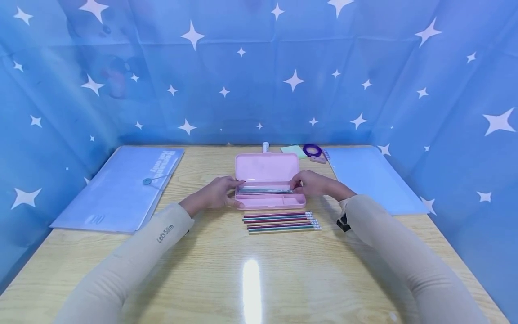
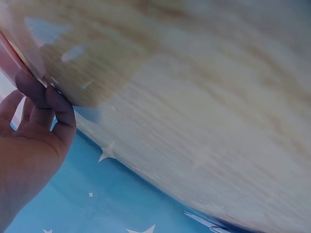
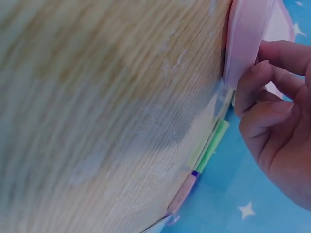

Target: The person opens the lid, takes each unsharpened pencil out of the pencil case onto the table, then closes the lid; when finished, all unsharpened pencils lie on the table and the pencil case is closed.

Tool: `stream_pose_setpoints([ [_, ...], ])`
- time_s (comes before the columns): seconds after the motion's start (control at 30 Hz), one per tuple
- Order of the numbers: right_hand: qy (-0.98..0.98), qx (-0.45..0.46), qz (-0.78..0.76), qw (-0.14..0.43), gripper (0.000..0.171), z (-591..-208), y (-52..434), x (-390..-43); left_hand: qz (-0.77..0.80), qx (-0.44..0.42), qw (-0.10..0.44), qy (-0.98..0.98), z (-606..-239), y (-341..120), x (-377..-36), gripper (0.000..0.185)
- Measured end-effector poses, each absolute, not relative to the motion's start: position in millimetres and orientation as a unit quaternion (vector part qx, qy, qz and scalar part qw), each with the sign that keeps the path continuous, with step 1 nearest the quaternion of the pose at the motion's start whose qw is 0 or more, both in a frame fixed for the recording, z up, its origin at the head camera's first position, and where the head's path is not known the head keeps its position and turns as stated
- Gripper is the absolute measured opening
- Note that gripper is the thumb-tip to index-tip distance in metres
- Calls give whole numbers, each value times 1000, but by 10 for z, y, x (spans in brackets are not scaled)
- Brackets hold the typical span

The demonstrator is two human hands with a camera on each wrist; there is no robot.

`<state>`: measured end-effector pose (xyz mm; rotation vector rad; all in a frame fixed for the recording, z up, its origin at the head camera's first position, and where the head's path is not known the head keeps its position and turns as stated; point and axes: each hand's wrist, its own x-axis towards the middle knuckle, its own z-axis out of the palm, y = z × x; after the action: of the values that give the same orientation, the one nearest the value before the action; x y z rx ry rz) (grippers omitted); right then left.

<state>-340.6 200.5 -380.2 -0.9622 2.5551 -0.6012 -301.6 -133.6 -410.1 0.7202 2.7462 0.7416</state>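
Contents: 1 pink pencil case (image 1: 267,180) (lid open), 6 pencils (image 1: 281,222) in a row at frame centre, 2 blue folders (image 1: 121,189), 1 purple tape roll (image 1: 312,150).

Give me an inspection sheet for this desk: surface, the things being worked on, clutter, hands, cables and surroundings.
Surface: wooden table, glare spot near the front.
Job's things: open pink pencil case; row of pencils in front of it.
Clutter: blue folder left, blue sheet right, purple tape roll and green sticky notes behind.
Grippers: left hand and right hand grip the case's ends.
Cables: nothing seen.
Surroundings: blue star-print backdrop.
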Motion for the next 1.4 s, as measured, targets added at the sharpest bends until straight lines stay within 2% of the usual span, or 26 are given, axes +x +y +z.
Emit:
stream_pose_setpoints([
  [0.4,906,-352,-178,151,17,-3782,1975,-3384,253,238,107,931,-4088,-1332,-2998,94],
  [0.77,908,-334,-217,131,19,-3752,2141,-3306,256,240,108,930,-4097,-1320,-2988,95],
  [1.4,899,-340,-242,131,13,-3589,2544,-2562,243,257,90,931,-4098,-1340,-2995,94],
])
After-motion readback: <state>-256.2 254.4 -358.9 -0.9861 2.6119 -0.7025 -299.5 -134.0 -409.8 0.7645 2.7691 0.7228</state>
